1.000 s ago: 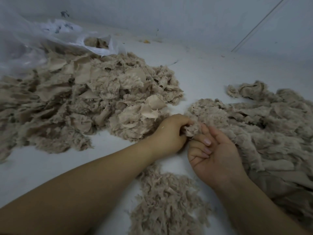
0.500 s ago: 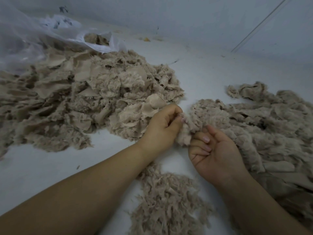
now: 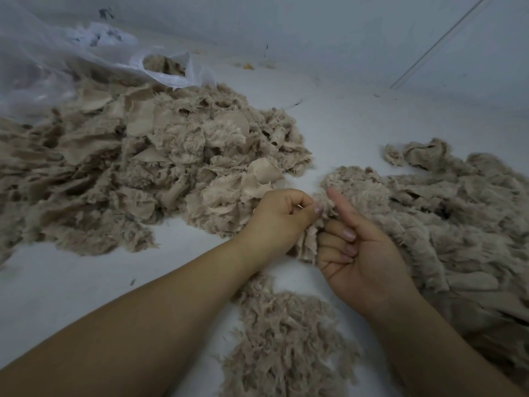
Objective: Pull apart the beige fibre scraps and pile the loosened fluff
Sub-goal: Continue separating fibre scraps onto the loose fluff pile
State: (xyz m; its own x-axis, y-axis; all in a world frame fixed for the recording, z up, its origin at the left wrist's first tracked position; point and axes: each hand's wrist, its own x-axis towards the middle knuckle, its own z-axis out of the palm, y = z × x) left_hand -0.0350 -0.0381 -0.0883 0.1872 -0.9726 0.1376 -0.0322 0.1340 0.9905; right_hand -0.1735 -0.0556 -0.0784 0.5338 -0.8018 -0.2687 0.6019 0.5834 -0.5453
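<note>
Head view, looking down on a white work surface (image 3: 337, 130). At centre we see both hands on one beige fibre scrap (image 3: 310, 239). The left hand (image 3: 282, 217), knuckles up, has its fingers curled and pinches the upper edge of the scrap between thumb and forefinger. The right hand (image 3: 357, 253), palm up, curls its three lower fingers round the scrap's lower part, while its forefinger points toward 11 o'clock along the fibre. The scrap hangs between the two hands, touching both, and its top meets the pile to the right.

From 9 to 11 o'clock lies the large pile of scraps (image 3: 137, 173), a mix of flat fabric pieces and fuzzy tufts; its near edge sits just beside the left hand. Behind it, at 10 to 11 o'clock, a clear plastic bag (image 3: 57, 67) lies open with more beige material showing at its mouth.

From 2 to 4 o'clock spreads a second, fluffier pile (image 3: 446, 219), which the right hand rests against. At 6 o'clock, between the two forearms, we note the heap of loosened fluff (image 3: 286, 342), fine and shredded, apart from both larger piles. A pale wall (image 3: 315, 27) closes the view at 12 o'clock.
</note>
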